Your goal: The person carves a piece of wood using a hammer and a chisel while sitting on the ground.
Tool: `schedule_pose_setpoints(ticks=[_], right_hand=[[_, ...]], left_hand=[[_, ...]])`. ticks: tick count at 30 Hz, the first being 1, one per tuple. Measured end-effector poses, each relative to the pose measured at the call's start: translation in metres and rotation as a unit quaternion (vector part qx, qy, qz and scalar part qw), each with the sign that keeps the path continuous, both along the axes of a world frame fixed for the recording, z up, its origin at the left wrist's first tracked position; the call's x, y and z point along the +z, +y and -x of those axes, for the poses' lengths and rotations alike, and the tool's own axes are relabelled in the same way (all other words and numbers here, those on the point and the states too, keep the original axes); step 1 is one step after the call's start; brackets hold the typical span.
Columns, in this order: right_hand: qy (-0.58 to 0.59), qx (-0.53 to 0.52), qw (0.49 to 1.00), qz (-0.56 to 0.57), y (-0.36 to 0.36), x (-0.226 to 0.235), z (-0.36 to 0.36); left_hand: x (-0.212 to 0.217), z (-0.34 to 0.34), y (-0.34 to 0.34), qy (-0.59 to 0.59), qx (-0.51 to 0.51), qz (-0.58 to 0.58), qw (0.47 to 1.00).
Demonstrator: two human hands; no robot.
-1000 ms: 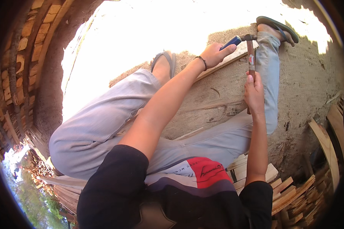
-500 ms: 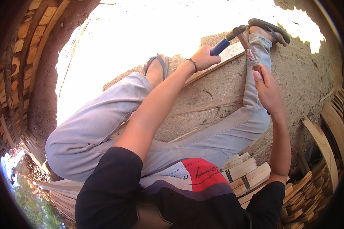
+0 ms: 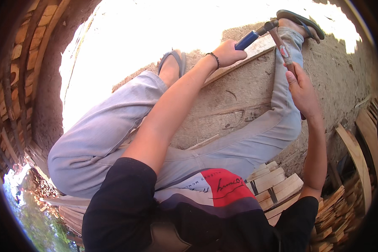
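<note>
My left hand [image 3: 230, 54] is closed around a blue-handled tool [image 3: 247, 40] and sits over a pale wooden plank [image 3: 258, 50] on the ground. Its lower end is hidden by my fingers. My right hand [image 3: 301, 89] grips the brown wooden handle of a hammer [image 3: 279, 41]. The dark hammer head lies at the upper end of the blue-handled tool; whether they touch I cannot tell. The plank runs between my feet, its far end beside my right ankle.
My legs in light jeans [image 3: 256, 130] are spread around the work, with a sandal [image 3: 300, 23] on the right foot. Stacked wood strips [image 3: 277, 187] lie close on my right, with curved boards [image 3: 355, 157] beyond. A stack of wood blocks [image 3: 19, 50] lines the far left.
The whole view has shifted slightly, so hands, legs and plank sit a little higher in it. Both hands keep their grips, and the hammer head stays close to the blue-handled tool.
</note>
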State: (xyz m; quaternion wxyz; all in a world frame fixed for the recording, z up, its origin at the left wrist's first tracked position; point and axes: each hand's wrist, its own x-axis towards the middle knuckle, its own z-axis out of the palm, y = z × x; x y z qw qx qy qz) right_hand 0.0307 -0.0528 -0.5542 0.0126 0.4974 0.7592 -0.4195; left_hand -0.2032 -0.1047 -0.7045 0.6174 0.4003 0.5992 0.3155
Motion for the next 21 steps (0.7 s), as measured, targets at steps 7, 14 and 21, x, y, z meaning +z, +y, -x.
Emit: schedule_pose_setpoints(ticks=[7, 14, 21], right_hand=[[0.043, -0.031, 0.996, -0.068, 0.009, 0.001, -0.005], [0.049, -0.046, 0.992, -0.106, 0.016, -0.005, -0.013], [0.039, -0.009, 0.997, -0.072, 0.016, -0.017, -0.009]], left_hand=[[0.002, -0.003, 0.002, 0.003, -0.011, 0.012, 1.0], [-0.002, -0.005, 0.004, -0.006, -0.018, 0.007, 1.0], [-0.002, -0.004, 0.007, 0.002, -0.026, 0.007, 1.0]])
